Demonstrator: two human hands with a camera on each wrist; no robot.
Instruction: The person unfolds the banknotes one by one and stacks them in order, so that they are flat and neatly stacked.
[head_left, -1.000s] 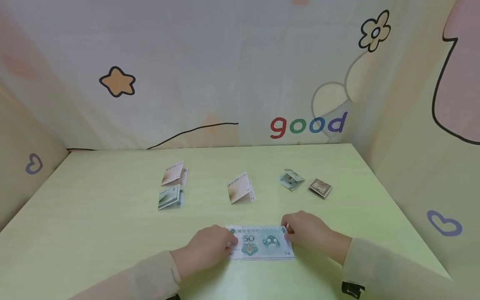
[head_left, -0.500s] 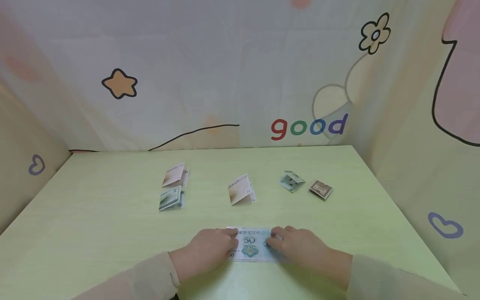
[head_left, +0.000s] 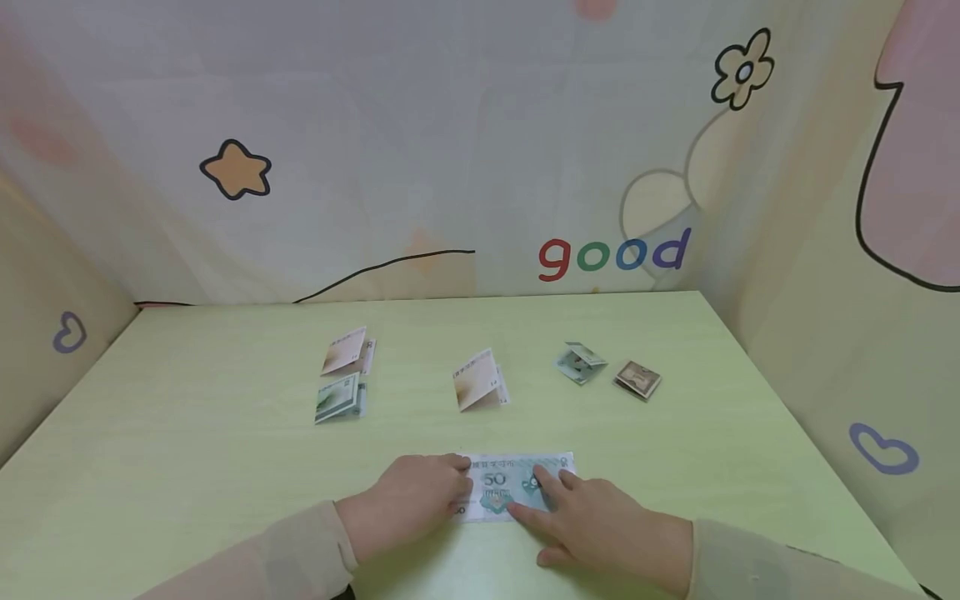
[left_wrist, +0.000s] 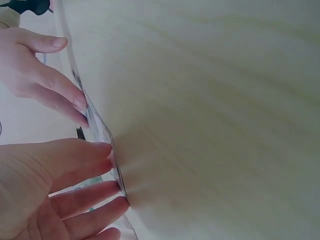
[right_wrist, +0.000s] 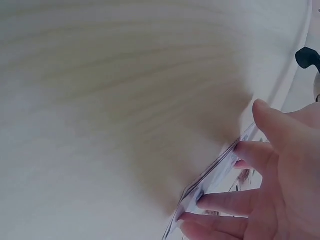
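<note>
A small stack of blue-green play banknotes [head_left: 495,471] marked 50 lies flat at the table's near middle. My left hand [head_left: 408,504] rests on its left end, fingertips on the paper. In the left wrist view the fingers [left_wrist: 97,210] of that hand are nearly straight along the notes' edge. My right hand [head_left: 600,521] presses the stack's right half with spread fingers, its thumb held away from the paper. The right wrist view shows the layered edge of the banknotes [right_wrist: 207,172] under these fingers. Both hands partly cover the print.
Beyond the hands stand folded banknotes: a pinkish one [head_left: 345,352], a green one [head_left: 339,398] before it, and another pinkish one [head_left: 477,382] mid-table. To the right lie a small green folded note [head_left: 581,364] and a brown one [head_left: 637,380]. Printed cloth walls [head_left: 375,150] border the table.
My right hand has let go of the stack's right edge, moved left over its face and come toward me with fingers spread. My left hand stays at the left end.
</note>
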